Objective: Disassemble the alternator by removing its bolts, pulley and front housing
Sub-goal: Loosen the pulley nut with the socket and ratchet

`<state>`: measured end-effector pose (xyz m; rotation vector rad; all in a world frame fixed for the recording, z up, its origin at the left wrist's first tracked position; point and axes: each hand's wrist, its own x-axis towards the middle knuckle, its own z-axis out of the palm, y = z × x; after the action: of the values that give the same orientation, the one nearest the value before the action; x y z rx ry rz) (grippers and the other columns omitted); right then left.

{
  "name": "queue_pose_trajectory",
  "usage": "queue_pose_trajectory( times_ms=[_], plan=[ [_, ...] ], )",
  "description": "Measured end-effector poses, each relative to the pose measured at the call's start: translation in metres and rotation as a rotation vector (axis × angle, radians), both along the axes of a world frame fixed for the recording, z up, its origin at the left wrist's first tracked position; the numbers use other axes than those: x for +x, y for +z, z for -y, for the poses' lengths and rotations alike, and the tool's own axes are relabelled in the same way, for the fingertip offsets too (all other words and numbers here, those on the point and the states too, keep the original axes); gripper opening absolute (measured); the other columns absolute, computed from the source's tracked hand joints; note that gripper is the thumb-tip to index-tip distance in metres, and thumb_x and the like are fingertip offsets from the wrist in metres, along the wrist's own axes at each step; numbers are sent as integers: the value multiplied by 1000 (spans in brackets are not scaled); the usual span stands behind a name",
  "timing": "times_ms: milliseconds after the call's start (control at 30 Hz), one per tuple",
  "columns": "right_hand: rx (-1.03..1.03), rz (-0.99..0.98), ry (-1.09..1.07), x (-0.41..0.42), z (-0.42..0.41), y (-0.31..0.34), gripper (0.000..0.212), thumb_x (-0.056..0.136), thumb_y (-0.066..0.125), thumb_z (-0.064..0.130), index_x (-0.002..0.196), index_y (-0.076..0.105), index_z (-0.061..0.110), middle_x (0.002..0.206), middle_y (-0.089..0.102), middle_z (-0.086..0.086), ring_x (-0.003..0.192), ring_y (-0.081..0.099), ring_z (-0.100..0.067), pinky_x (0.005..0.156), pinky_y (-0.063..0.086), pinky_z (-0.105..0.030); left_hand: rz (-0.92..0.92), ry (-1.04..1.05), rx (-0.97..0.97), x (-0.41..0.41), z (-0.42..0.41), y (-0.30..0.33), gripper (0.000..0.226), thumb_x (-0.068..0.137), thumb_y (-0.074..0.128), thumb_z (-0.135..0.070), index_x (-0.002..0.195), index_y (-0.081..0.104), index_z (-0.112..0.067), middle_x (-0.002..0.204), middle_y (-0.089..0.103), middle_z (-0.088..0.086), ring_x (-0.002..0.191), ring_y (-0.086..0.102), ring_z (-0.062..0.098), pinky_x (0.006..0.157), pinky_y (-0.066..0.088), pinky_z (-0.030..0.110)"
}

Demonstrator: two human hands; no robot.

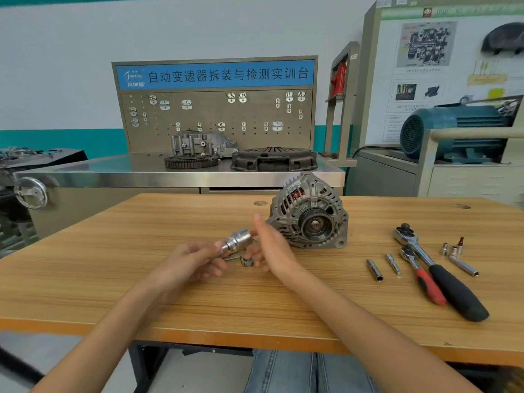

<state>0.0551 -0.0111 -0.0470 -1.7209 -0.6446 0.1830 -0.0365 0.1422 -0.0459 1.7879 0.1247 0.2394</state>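
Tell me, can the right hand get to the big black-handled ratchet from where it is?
Probably yes. The right hand is open, and bare table lies between it and the black-handled ratchet; only two small sockets lie nearby.

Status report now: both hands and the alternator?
Left hand grips large socket; right hand open beside it. Alternator on table, pulley still on. Nothing blocking.

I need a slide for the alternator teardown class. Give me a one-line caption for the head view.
Left hand holds a large socket beside the alternator on the wooden table.
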Motion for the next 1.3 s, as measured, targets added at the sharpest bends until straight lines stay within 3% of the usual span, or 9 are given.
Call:
queue_pose_trajectory(
  times_ms=[133, 267, 367, 567, 800, 933, 1033, 1200, 1300],
  plan=[
    [-161, 152, -80, -5, 5, -2, 27, 85, 58, 41, 70, 52, 19, 68, 56, -1, 62, 54, -14, 55, 40, -27, -15, -172, 431, 3, 30, 11, 16, 96, 50, -19, 91, 61, -10, 75, 72, -1, 68, 65, 2, 66, 48, 12],
    [-172, 288, -195, -3, 20, -3, 30, 81, 56, 26, 56, 41, 20, 58, 49, 4, 55, 42, -10, 52, 35, -20, -123, -223, 584, 15, 57, 17, 17, 101, 41, -18, 92, 51, -8, 75, 59, -1, 61, 56, 4, 61, 47, 15],
    [-122, 177, -211, 1, 32, -6, 32, 81, 54, 24, 53, 41, 17, 58, 55, -4, 60, 47, -17, 63, 46, -34, -90, -230, 822, 21, 75, 20, 25, 102, 38, -23, 78, 46, -18, 70, 50, -2, 57, 45, 5, 53, 37, 14],
    [-91, 75, -290, 11, 64, -10, 38, 81, 52, 18, 44, 46, 17, 39, 48, 6, 48, 47, -16, 49, 36, -24, 99, -221, 1036, 33, 107, 19, 23, 99, 42, -28, 76, 43, -30, 69, 47, -13, 64, 44, 6, 58, 31, 24],
    [-16, 24, -483, 41, 152, 9, 32, 91, 47, 20, 60, 47, 13, 51, 46, 3, 48, 39, -11, 48, 32, -22, 2, 19, 890, 33, 96, 10, 33, 99, 39, -39, 98, 64, -17, 82, 62, -4, 66, 49, 7, 60, 39, 24],
    [-393, 255, -504, 69, 174, 24, 25, 89, 50, 31, 73, 52, 13, 63, 61, 2, 64, 58, -14, 55, 41, -27, -153, -63, 637, 50, 131, 10, 27, 101, 37, -32, 99, 56, -13, 68, 54, -1, 56, 49, 9, 52, 40, 22],
    [-716, 384, -523, 93, 184, 29, 27, 94, 50, 37, 94, 49, 10, 87, 63, -7, 84, 58, -22, 72, 48, -35, -252, -100, 745, 72, 178, 5, 18, 98, 43, -23, 100, 54, -9, 69, 55, 1, 54, 52, 12, 45, 42, 20],
    [-902, 385, -483, 120, 199, 32, 30, 92, 57, 25, 112, 47, 5, 109, 59, -13, 96, 54, -24, 75, 43, -31, -142, 49, 1044, 107, 237, 4, 23, 95, 49, -25, 107, 60, -8, 109, 62, 8, 99, 60, 25, 68, 41, 30],
    [-987, 409, -427, 130, 201, 20, 29, 91, 57, 19, 117, 53, 7, 118, 56, -12, 108, 54, -26, 88, 45, -32, -124, 104, 1207, 121, 257, -1, 27, 96, 48, -28, 111, 62, -11, 115, 63, 7, 105, 60, 24, 69, 40, 29]
  ],
)
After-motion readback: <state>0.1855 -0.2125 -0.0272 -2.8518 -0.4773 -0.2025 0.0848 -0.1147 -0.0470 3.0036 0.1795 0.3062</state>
